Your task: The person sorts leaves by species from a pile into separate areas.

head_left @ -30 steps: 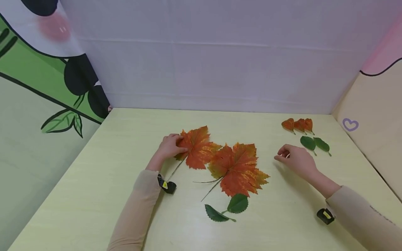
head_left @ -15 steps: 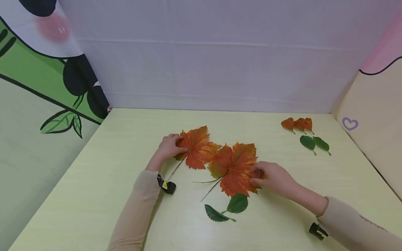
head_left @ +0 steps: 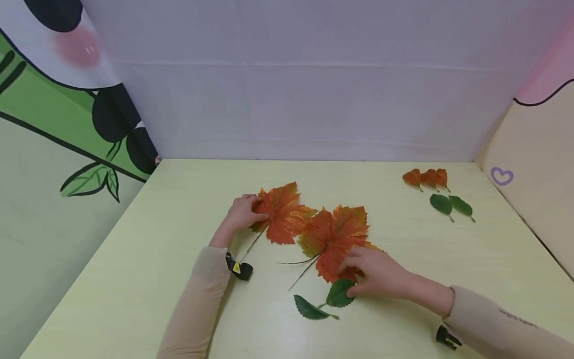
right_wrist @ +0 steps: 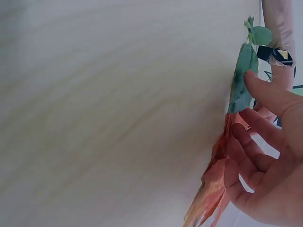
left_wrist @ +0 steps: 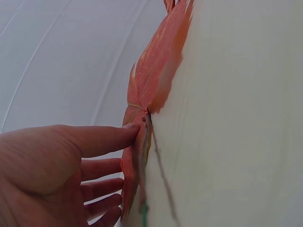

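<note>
In the head view, two orange maple leaves with thin stems lie on the table. My left hand (head_left: 244, 211) rests on the left maple leaf (head_left: 283, 212); in the left wrist view its thumb touches that leaf near the stem, with the other fingers extended at its edge. My right hand (head_left: 378, 271) is over the lower right part of the right maple leaf (head_left: 336, 234), fingers loosely bent. Its thumb touches the upper of two small green leaves, the rounder green leaf (head_left: 339, 293). The curled green leaf (head_left: 310, 308) lies just left of it.
At the back right of the table (head_left: 148, 299) are several small orange leaves (head_left: 429, 178) in a row. Two more green leaves (head_left: 441, 204) lie just in front of them. A pale cloth wall (head_left: 314, 109) rises behind the table's far edge.
My right hand has come in from the right, first to the right maple leaf's edge, then down and left to the round green leaf. My left hand has stayed on its leaf.
</note>
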{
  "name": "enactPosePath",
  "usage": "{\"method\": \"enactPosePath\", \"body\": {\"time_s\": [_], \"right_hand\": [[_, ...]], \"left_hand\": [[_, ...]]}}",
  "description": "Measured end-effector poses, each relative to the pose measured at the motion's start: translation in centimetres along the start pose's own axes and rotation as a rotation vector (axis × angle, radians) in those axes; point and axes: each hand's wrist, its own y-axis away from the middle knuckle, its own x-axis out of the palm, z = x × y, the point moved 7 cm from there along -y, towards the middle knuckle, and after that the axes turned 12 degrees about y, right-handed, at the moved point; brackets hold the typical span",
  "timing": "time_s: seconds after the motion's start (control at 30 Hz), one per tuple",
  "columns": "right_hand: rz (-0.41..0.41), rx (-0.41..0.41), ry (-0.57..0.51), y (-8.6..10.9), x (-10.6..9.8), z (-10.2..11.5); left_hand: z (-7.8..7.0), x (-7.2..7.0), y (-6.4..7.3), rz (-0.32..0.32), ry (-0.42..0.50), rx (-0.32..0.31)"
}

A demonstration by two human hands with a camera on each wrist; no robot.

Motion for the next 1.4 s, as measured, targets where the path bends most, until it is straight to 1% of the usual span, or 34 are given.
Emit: {"method": "enactPosePath", "body": {"time_s": [0.2,0.37,0.5,0.6,0.73,0.87,1.03,1.23,1.4], "right_hand": [[0.047,0.006,-0.025,0.0,0.8,0.2],[0.064,0.003,-0.036,0.0,0.8,0.2],[0.083,0.004,-0.122,0.1,0.7,0.0],[0.118,0.032,-0.196,0.3,0.7,-0.4],[0.146,0.058,-0.252,0.6,0.4,-0.9],[0.125,0.064,-0.312,0.7,-0.3,-1.4],[0.062,0.100,-0.355,0.8,-1.5,-2.6],[0.002,0.172,-0.359,1.2,-3.0,-4.3],[-0.028,0.253,-0.428,1.7,-4.0,-6.4]], "left_hand": [[0.1,0.2,0.2,-0.002,0.022,-0.005],[0.1,0.2,0.2,-0.002,0.012,-0.005],[0.0,0.1,0.2,-0.007,0.008,0.002],[-0.1,0.1,0.3,-0.007,0.010,0.012],[-0.1,0.0,0.3,-0.003,0.015,0.010],[-0.1,-0.1,0.1,-0.005,0.016,0.007],[-0.3,-0.2,0.0,-0.005,0.001,0.023],[-0.2,0.0,0.0,-0.003,0.007,0.018],[-0.1,0.1,0.0,-0.003,0.006,0.015]]}}
